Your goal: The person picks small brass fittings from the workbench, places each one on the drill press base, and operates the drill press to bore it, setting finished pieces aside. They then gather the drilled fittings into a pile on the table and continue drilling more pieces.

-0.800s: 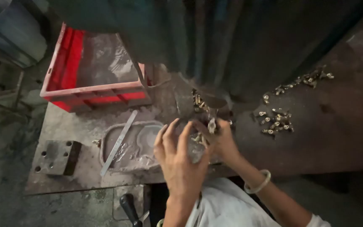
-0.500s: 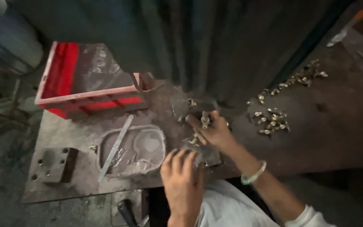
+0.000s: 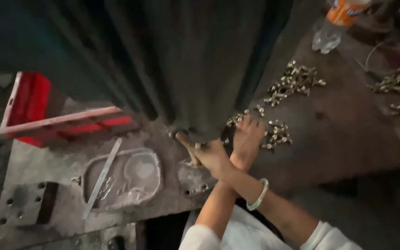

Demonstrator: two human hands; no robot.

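**Arms now crossed under the press**

We see our two forearms crossed over the near edge of the bench. The right hand, with a pale green bangle on its wrist, reaches leftward to the foot of the big dark machine; its fingers are curled at a small brass part there, but we cannot tell how firmly they grip it. The left hand lies spread flat, palm down, on the small brass pieces scattered just right of the machine's base; whether it holds any we cannot tell.

Half a second ago the hands were side by side, uncrossed, nearer the front edge, the left one hovering with fingers fanned. The view has also swung rightward since then: a clear bottle with an orange label shows at the far right corner, and a further heap of brass pieces lies behind.

Toward the left end sit a shallow metal tray with a flat metal strip across it, and a red crate.
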